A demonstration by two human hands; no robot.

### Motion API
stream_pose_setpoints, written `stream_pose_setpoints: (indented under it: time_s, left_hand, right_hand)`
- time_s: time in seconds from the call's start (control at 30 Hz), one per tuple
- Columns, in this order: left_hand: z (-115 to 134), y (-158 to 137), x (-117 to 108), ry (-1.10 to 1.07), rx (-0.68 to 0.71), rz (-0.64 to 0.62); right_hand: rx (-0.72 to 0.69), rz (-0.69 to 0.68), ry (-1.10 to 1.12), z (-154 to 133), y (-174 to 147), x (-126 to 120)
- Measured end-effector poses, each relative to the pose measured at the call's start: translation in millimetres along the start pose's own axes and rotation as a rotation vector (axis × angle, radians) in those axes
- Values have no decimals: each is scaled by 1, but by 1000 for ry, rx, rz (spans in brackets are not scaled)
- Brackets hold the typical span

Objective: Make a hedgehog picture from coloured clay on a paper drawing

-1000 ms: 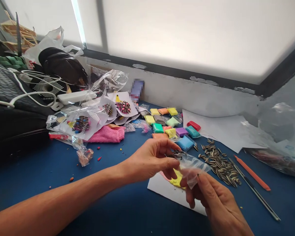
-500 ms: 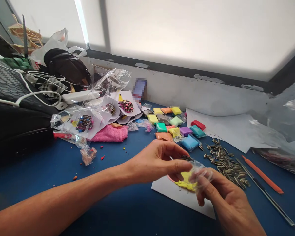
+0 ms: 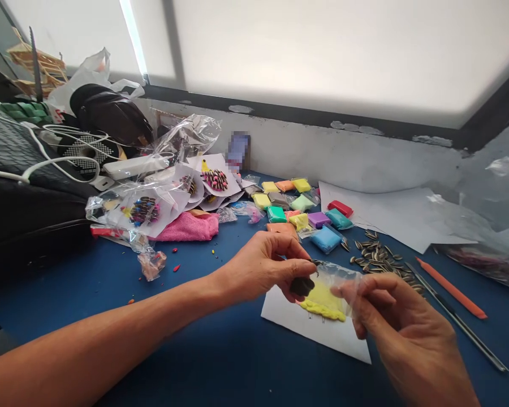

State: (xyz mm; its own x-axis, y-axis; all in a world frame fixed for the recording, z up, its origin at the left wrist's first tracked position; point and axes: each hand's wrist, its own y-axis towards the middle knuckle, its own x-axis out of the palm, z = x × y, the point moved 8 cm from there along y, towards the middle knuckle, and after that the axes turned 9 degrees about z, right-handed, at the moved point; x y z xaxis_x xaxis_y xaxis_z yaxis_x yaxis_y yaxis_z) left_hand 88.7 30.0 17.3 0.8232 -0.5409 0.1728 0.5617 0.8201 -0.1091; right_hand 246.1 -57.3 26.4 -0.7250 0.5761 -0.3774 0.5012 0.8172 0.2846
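Observation:
My left hand (image 3: pixel 258 268) is closed, pinching a dark lump of modelling clay (image 3: pixel 302 286) between thumb and fingers. From the lump a clear plastic wrapper (image 3: pixel 339 276) stretches across to my right hand (image 3: pixel 411 328), whose thumb and fingers grip its other end. Whether the clay is still partly inside the wrapper I cannot tell. Below both hands a white paper sheet (image 3: pixel 318 339) lies on the blue table, bearing a flattened yellow clay shape (image 3: pixel 324 310) with a bit of pink at its left. The hands and the wrapper hide part of that shape.
Behind the hands lie several wrapped clay packets, including a blue one (image 3: pixel 326 239). To the right are striped sunflower seeds (image 3: pixel 375 257), an orange stick (image 3: pixel 452 288) and a metal tool (image 3: pixel 458 319). A pink cloth (image 3: pixel 189 226) and seed-decorated papers (image 3: pixel 215 176) sit at left.
My hands have drawn apart, the left moving left and the right moving right. The wrapper is now pulled out between them, and the dark clay shows more clearly.

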Motion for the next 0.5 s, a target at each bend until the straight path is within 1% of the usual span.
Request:
stream_pose_setpoints:
  time_s: [0.07,0.17,0.27,0.37,0.5]
  left_hand:
    - [-1,-1,1,-29,5,-12]
    - [-1,-1,3,-38,31,-70]
    - [1,-2,7,-14,77,-132]
    - [4,-3,8,5,114,-136]
    - [10,-6,13,0,147,-144]
  right_hand:
    - [-15,6,14,-1,0,-1]
    - [-54,-13,-7,-6,2,0]
    - [-66,-132,-20,-11,1,9]
    - [-39,-258,-10,-13,0,17]
    - [-21,-307,49,-13,2,16]
